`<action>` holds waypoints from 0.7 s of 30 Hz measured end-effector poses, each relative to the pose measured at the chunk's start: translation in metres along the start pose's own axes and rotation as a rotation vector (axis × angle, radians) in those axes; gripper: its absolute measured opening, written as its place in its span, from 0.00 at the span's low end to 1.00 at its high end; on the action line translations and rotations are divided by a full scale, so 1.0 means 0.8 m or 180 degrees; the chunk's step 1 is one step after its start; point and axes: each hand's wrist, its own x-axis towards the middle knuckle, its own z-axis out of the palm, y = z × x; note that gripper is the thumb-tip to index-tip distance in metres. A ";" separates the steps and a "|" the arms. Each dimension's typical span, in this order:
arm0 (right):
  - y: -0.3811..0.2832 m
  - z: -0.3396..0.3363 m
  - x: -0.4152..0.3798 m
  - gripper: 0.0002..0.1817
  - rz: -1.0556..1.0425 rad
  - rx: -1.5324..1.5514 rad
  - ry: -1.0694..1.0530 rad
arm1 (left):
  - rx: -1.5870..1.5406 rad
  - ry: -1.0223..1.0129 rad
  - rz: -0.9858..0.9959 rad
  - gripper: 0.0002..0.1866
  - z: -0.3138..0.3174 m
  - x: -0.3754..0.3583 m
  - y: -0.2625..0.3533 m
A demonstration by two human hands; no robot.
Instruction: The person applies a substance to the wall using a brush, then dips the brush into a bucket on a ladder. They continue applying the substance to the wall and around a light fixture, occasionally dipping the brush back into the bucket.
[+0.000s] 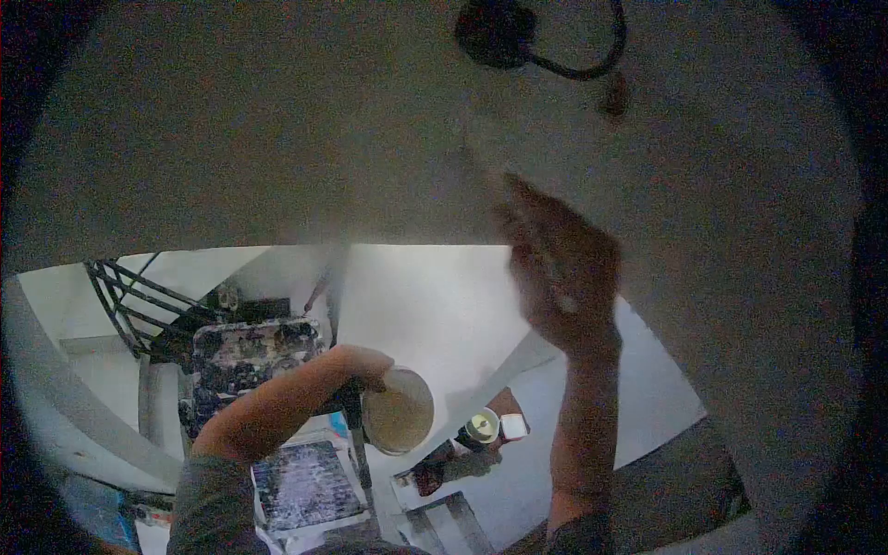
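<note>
My left hand (365, 363) grips the rim of a round tub (400, 413) with a pale beige inside, held low in front of me. Raised high on the right, my right hand (564, 268) is closed around a slim, brush-like tool (481, 171). The tool points up and left against a broad, dim grey surface (277, 139). Its tip is blurred, close to that surface. A pale spot shows at the lower part of the fist.
A dark round fixture with a curved cable (495, 32) is overhead. Paint-spattered platform (254, 351) and speckled panel (310, 486) stand at lower left, near a black railing (153, 305). Far below are a pot with pale contents (481, 425) and a small white square item (514, 425).
</note>
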 end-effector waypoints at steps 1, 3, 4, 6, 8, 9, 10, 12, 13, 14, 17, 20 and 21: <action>-0.001 0.010 -0.001 0.23 -0.0353 -0.0153 0.0055 | 0.0081 -0.0035 -0.0042 0.21 0.003 0.004 -0.004; -0.006 0.006 -0.009 0.15 -0.0674 -0.0300 0.0143 | 0.0200 -0.0097 -0.0095 0.22 0.004 0.006 -0.009; -0.016 -0.005 -0.017 0.12 -0.0562 -0.0189 -0.0366 | 0.0161 -0.0139 -0.0089 0.22 0.001 0.004 -0.008; -0.011 -0.017 -0.032 0.15 -0.0638 -0.0313 -0.0800 | 0.0098 -0.0146 -0.0056 0.23 -0.006 0.004 0.005; -0.001 -0.029 -0.040 0.15 -0.0134 -0.0211 -0.0790 | 0.0123 -0.0005 0.0021 0.23 -0.010 -0.011 0.018; 0.004 -0.035 -0.042 0.15 0.0343 -0.0125 -0.0750 | 0.0143 0.0001 0.0022 0.23 -0.010 -0.008 0.013; 0.016 -0.032 -0.048 0.13 0.0630 0.1697 0.0071 | 0.0174 -0.0033 -0.0105 0.22 -0.006 -0.001 0.004; 0.038 -0.029 -0.031 0.13 0.0507 0.1085 0.0602 | 0.0192 -0.0082 -0.0228 0.22 0.008 0.012 -0.014; 0.052 -0.023 -0.018 0.14 0.0362 0.0109 0.0764 | 0.0193 -0.0033 -0.0156 0.22 0.011 0.018 -0.022; 0.056 -0.015 -0.014 0.14 0.0378 0.0102 0.0767 | 0.0182 0.0018 -0.0086 0.22 0.016 0.024 -0.028; 0.058 0.048 -0.027 0.20 -0.0257 -0.0314 0.0559 | 0.0291 0.0019 -0.0095 0.22 0.013 0.018 -0.020; 0.030 0.026 -0.051 0.13 -0.0088 0.0467 -0.0133 | 0.0210 -0.0115 -0.0192 0.22 0.000 0.009 -0.008; 0.028 0.018 -0.055 0.13 0.0121 0.0768 -0.0476 | 0.0205 -0.0108 -0.0199 0.22 0.000 0.011 -0.010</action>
